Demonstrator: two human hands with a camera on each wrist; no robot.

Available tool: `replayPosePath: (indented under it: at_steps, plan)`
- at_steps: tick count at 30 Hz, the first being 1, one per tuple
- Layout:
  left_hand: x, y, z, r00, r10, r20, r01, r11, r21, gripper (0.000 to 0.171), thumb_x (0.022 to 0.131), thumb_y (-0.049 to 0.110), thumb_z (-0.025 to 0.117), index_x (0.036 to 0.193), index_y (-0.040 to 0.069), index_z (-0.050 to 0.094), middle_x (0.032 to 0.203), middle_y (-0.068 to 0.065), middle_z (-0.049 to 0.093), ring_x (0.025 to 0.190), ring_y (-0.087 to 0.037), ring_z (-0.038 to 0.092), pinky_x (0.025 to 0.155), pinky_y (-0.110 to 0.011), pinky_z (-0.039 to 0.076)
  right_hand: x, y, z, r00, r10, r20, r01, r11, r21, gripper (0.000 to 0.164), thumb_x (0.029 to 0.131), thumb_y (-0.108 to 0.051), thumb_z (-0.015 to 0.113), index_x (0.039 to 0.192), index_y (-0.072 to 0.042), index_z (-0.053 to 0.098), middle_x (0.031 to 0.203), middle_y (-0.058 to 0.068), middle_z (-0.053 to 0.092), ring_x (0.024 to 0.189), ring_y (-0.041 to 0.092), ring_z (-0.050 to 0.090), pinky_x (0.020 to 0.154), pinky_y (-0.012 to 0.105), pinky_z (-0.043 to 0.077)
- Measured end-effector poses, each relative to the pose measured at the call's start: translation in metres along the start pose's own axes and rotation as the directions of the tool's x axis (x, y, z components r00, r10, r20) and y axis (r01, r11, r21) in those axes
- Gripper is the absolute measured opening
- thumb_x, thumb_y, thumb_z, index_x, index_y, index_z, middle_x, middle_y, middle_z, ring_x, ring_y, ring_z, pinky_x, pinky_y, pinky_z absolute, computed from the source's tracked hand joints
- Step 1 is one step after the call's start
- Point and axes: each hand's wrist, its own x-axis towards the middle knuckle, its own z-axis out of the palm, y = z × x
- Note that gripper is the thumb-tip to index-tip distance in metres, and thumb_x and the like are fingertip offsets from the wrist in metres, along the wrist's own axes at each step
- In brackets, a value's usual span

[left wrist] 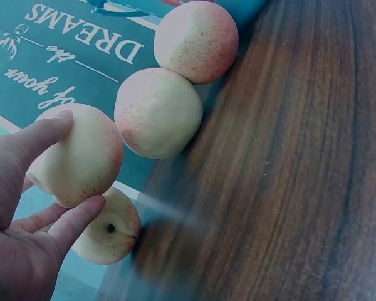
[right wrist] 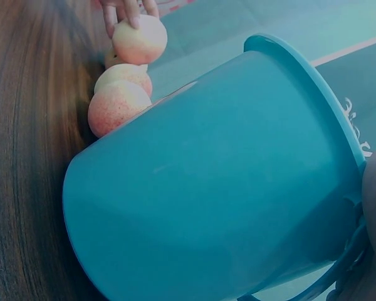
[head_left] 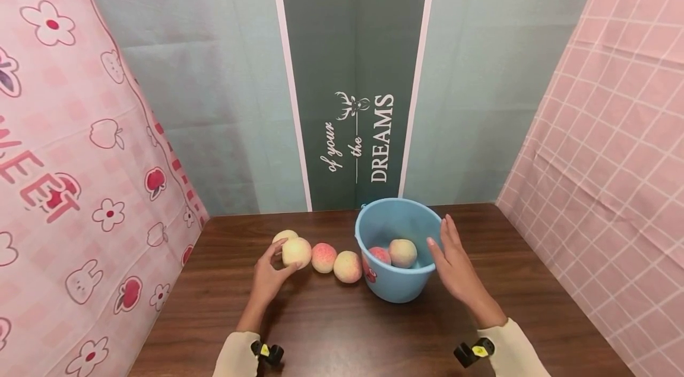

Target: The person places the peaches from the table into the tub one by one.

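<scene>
My left hand point(head_left: 271, 276) pinches a pale yellow peach point(head_left: 296, 253) between thumb and fingers, lifted off the table in the left wrist view. Close behind it rests another pale peach point(left wrist: 109, 229), its stem hollow showing. To their right, a redder peach point(head_left: 323, 258) and a yellow-pink peach point(head_left: 347, 267) sit side by side on the table. A light blue bucket point(head_left: 398, 291) stands upright with a reddish peach point(head_left: 379, 255) and a yellowish peach point(head_left: 403, 253) inside. My right hand point(head_left: 454, 261) is at the bucket's right rim, its fingers extended.
The brown wooden table point(head_left: 331, 329) reaches back to a grey-green cloth wall point(head_left: 214, 98) with lettering. Pink patterned cloth point(head_left: 107, 187) hangs on the left and pink checked cloth point(head_left: 604, 157) on the right. The bucket's handle point(right wrist: 326, 285) hangs at its side.
</scene>
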Motion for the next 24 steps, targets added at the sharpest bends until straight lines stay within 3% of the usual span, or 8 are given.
replayPosePath:
  at_steps: [10, 19, 24]
  plan:
    - [-0.001, 0.004, 0.0, 1.0, 0.006, -0.008, -0.006, 1.0, -0.006, 0.067, 0.074, 0.01, 0.092, 0.134, 0.011, 0.064, 0.13, -0.014, 0.066, 0.111, -0.032, 0.066, 0.094, -0.051, 0.054, -0.003, 0.001, 0.002, 1.0, -0.008, -0.013, 0.008, 1.0, 0.006, 0.076, 0.11, -0.04, 0.04, 0.161, -0.001, 0.0, 0.169, 0.014, -0.01, 0.15, 0.051, 0.007, 0.11, 0.075, 0.017]
    - [0.003, 0.018, 0.003, 0.998, 0.063, -0.009, -0.064, 0.993, -0.099, 0.066, 0.073, 0.004, 0.091, 0.133, 0.01, 0.065, 0.127, -0.017, 0.065, 0.112, -0.036, 0.066, 0.094, -0.056, 0.053, -0.003, 0.001, 0.002, 1.0, -0.005, -0.01, 0.006, 1.0, 0.01, 0.077, 0.11, -0.043, 0.039, 0.161, -0.001, 0.0, 0.169, 0.013, -0.011, 0.151, 0.049, 0.005, 0.112, 0.073, 0.016]
    - [0.003, 0.025, 0.006, 0.999, 0.044, -0.01, -0.045, 0.993, -0.105, 0.066, 0.073, 0.0, 0.09, 0.133, 0.008, 0.064, 0.126, -0.017, 0.065, 0.111, -0.037, 0.065, 0.094, -0.056, 0.053, -0.003, 0.002, 0.003, 1.0, -0.008, -0.006, 0.008, 1.0, 0.012, 0.076, 0.11, -0.043, 0.039, 0.16, 0.0, 0.001, 0.169, 0.012, -0.011, 0.152, 0.046, 0.004, 0.114, 0.072, 0.015]
